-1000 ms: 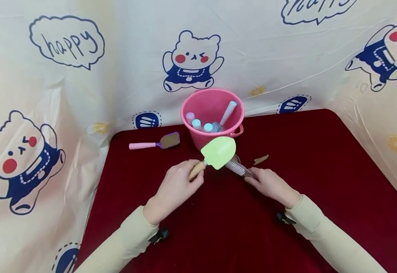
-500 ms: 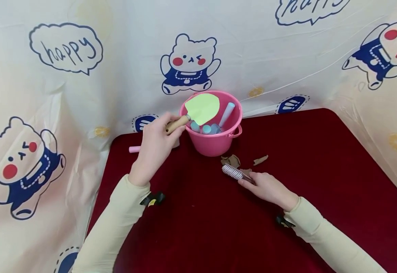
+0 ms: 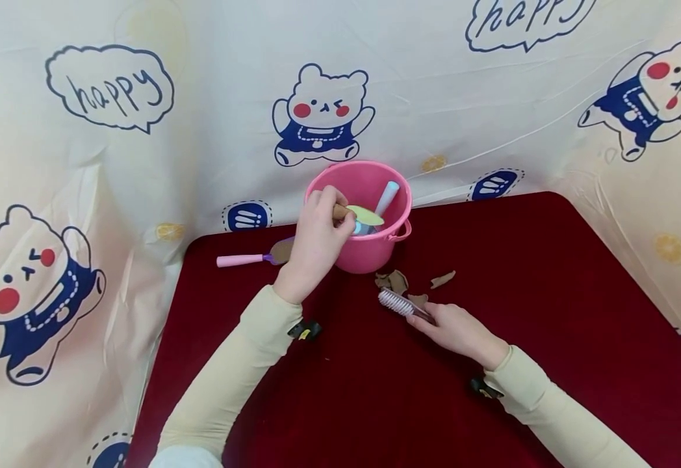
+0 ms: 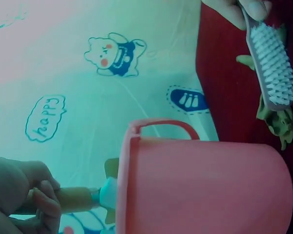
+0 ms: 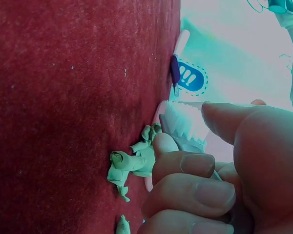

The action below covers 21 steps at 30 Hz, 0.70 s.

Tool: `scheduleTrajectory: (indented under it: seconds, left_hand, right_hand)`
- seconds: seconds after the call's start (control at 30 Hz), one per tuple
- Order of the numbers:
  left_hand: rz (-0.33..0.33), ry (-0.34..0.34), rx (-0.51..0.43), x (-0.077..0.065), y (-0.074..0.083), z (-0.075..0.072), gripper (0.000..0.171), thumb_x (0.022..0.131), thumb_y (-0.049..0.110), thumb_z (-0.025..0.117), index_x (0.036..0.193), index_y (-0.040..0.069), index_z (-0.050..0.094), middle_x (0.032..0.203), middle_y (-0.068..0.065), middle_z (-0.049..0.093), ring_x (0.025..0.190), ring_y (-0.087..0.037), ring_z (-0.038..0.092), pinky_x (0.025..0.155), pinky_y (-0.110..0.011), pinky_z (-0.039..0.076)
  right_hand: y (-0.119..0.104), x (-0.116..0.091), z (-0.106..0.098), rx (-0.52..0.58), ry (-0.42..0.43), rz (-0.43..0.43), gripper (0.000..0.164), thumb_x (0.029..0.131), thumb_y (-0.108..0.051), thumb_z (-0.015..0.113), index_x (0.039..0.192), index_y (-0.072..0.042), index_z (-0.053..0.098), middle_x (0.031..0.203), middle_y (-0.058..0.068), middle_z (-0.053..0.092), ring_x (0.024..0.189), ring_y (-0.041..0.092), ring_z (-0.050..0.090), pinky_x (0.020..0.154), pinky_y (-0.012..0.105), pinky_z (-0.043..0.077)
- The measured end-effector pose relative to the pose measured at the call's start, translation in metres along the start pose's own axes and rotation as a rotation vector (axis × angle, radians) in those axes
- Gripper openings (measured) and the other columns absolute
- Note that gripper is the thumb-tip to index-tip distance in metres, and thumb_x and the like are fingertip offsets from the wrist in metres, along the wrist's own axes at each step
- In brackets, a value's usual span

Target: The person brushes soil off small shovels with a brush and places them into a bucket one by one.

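Note:
My left hand [image 3: 320,237] holds a hand trowel by its wooden handle [image 4: 73,200] over the pink bucket [image 3: 360,255]. The light green trowel blade [image 3: 365,216] dips into the bucket's mouth, and the left wrist view shows it partly behind the rim. Inside the bucket, a pale blue handle [image 3: 387,197] leans against the far wall. My right hand [image 3: 460,331] grips a brush [image 3: 396,303] by its handle, with white bristles [image 4: 276,66] showing. Beside the brush lie curled brown scraps [image 3: 396,281], which look green in the right wrist view.
A pink-handled small shovel [image 3: 241,260] with a brown blade lies left of the bucket, partly hidden by my left hand. Another brown scrap [image 3: 442,279] lies to the right. A white printed curtain [image 3: 212,130] stands behind the dark red tabletop [image 3: 375,390].
My left hand has carried the trowel from in front of the bucket, up and left, then over its mouth, turning the blade down inside. My right hand has moved slightly, still holding the brush.

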State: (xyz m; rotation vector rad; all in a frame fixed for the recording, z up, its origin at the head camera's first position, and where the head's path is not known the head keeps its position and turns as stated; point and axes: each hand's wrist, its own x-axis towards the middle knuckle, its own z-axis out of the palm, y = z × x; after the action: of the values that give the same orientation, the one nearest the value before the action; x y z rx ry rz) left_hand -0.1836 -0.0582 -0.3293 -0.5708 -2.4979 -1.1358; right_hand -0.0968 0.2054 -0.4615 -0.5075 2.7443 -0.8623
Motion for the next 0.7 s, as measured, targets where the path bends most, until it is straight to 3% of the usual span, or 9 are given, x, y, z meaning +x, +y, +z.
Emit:
scheduleTrajectory:
  seconds: [0.13,0.2,0.3,0.57,0.7]
  left_hand:
    - [0.014,-0.009,0.029,0.003,0.003,0.011,0.022,0.098,0.014,0.074,0.109,0.003,0.058,0.099,-0.013,0.063,0.093,-0.025,0.059,0.079,-0.036,0.054]
    - [0.021,-0.012,0.047,0.004,0.004,0.016,0.024,0.098,0.019,0.074,0.11,0.005,0.058,0.097,-0.011,0.064,0.089,-0.024,0.059,0.076,-0.036,0.055]
    - [0.026,-0.027,0.078,0.004,0.002,0.021,0.025,0.1,0.022,0.072,0.11,0.005,0.059,0.096,-0.011,0.063,0.088,-0.024,0.061,0.075,-0.036,0.056]
    - [0.01,0.004,0.113,0.002,-0.01,0.019,0.024,0.097,0.015,0.075,0.104,0.005,0.055,0.091,-0.01,0.059,0.088,-0.025,0.06,0.076,-0.037,0.057]
    - [0.02,-0.003,0.217,-0.001,-0.016,0.02,0.023,0.097,0.017,0.075,0.098,0.008,0.054,0.086,-0.01,0.057,0.083,-0.026,0.06,0.07,-0.039,0.053]
  right_hand:
    - [0.002,-0.001,0.002,-0.004,0.002,-0.003,0.032,0.104,-0.036,0.064,0.08,-0.015,0.055,0.061,-0.006,0.042,0.052,0.008,0.041,0.052,0.027,0.037]
    - [0.014,0.003,0.01,-0.019,0.017,-0.014,0.037,0.104,-0.045,0.061,0.079,-0.018,0.054,0.061,-0.008,0.042,0.052,0.006,0.04,0.051,0.027,0.038]
    - [0.017,0.003,0.013,-0.007,0.024,-0.028,0.038,0.103,-0.046,0.061,0.079,-0.018,0.054,0.06,-0.007,0.042,0.051,0.007,0.041,0.05,0.029,0.038]
    - [0.0,-0.005,0.004,-0.017,-0.005,0.005,0.032,0.104,-0.036,0.063,0.081,-0.015,0.055,0.063,-0.006,0.043,0.053,0.007,0.04,0.052,0.026,0.036]
    - [0.002,-0.005,0.004,-0.023,-0.01,0.014,0.031,0.104,-0.035,0.064,0.081,-0.015,0.055,0.062,-0.006,0.043,0.053,0.007,0.04,0.052,0.026,0.036]
